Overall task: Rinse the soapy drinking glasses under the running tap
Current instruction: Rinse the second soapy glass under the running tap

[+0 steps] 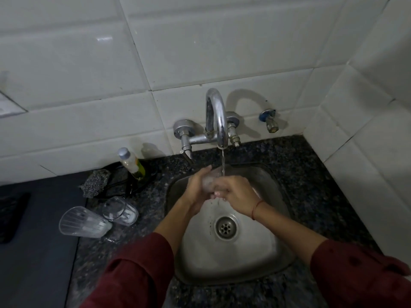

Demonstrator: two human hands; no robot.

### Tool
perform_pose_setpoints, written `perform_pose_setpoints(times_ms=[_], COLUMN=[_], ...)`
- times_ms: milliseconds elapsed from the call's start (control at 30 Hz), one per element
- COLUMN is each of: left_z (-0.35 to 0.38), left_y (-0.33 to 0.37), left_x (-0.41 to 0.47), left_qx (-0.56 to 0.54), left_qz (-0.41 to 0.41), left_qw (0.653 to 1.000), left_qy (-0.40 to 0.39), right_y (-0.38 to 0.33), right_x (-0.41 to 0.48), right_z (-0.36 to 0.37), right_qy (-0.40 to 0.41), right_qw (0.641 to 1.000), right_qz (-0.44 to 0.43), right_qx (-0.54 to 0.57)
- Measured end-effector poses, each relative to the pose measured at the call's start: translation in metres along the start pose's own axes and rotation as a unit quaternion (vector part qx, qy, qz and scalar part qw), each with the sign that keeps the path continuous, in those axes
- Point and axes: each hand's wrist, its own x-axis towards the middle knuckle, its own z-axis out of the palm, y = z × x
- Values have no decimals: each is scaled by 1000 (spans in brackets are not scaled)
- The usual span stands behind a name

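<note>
Both hands hold one clear drinking glass (211,179) over the steel sink (278,258), tilted with its mouth toward the back. Water falls from the chrome tap (219,121) into the glass mouth. My left hand (196,185) grips the glass from the left side. My right hand (235,194) wraps its fingers round the base end, and water drips off them. Two more clear glasses lie on their sides on the counter at the left: a ribbed one (83,222) and a smaller one (120,211).
A dish soap bottle (132,163) stands against the tiled wall, with a grey scrubber (95,183) beside it. A small spare tap (270,121) juts from the wall at the right. The sink drain (226,227) lies below the hands. A dark object (11,216) rests at far left.
</note>
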Motion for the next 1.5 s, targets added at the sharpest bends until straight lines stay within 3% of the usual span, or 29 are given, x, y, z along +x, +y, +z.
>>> perform_pose_setpoints(times_ms=[67, 100, 200, 267, 300, 367, 433, 500, 567, 600, 667, 733, 767, 800, 867, 933, 967, 1067, 1100, 1133, 1200, 1233, 1300, 1367, 1400, 1433, 1500], left_z=[6, 6, -3, -5, -3, 3, 6, 3, -1, -3, -1, 3, 3, 2, -5, -11, -9, 2, 3, 2, -3, -5, -3, 2, 3, 4, -1], left_y=[-9, -13, -8, -4, -4, -11, -15, -10, -4, -3, -9, -17, -17, -14, -5, -1, -2, -15, -16, -12, -3, 0, -2, -12, -17, -18, -13], left_x=[3, 4, 1, -2, -3, 0, 5, 3, 0, -1, 1, 4, 5, 4, 2, -1, -2, 0, 1, -1, -3, -5, -8, -7, -5, -3, -1], left_qx=[4, 9, 30, 32, 18, -33, -33, 9, 49, 51, 8, -9, 7, 36, 88, 85, 60, -28, -25, -9, 47, 61, 20, -48, -59, -51, 0], left_qz=[58, 50, -67, -81, -49, 50, 93, 35, -56, -62, 14, 94, 93, 59, -59, -98, -69, 79, 90, 68, -31, -57, -20, 84, 120, 128, 51], left_qw=[996, 994, 997, 996, 999, 998, 990, 993, 996, 997, 999, 991, 989, 991, 993, 991, 996, 995, 993, 995, 998, 996, 1000, 994, 989, 987, 995], left_qy=[68, 94, 34, -14, -10, 36, 100, 113, 46, 20, 28, 90, 111, 113, 51, -15, -17, 55, 72, 73, 26, 5, 7, 51, 70, 85, 88], right_y=[-2, -1, 2, 7, 7, 2, 2, 6, 8, 10, 9, 3, 3, 6, 3, 6, 3, 3, 3, 7, 7, 10, 8, 5, 3, 3, 9], right_x=[2, 3, 5, 7, 8, 9, 7, 7, 5, 6, 8, 7, 5, 5, 2, 2, 2, 4, 3, 2, 4, 6, 10, 12, 11, 8, 6], right_z=[4, 4, -7, -14, -11, -4, 0, -1, -5, -4, 4, 8, 7, 6, 3, 2, 5, 10, 10, 10, 10, 10, 11, 11, 8, 6, 6], right_qy=[28, 13, -87, -103, -86, -17, 3, -54, -101, -96, -56, -17, -9, -33, -87, -79, -66, -19, -19, -34, -62, -64, -62, -61, -56, -63, -78], right_qw=[992, 993, 987, 978, 984, 999, 991, 997, 975, 971, 990, 998, 997, 997, 974, 963, 975, 998, 998, 995, 952, 939, 965, 997, 987, 983, 993], right_qz=[40, 24, -79, -88, -78, 2, 13, -48, -84, -88, -54, -29, -41, -68, -114, -93, -67, -23, -42, -86, -154, -156, -99, -15, -2, -8, -87], right_qx=[116, 112, -111, -159, -139, 36, 134, 2, -180, -202, -120, 58, 64, 22, -179, -238, -200, 59, 53, -21, -256, -299, -236, 42, 152, 173, 31])
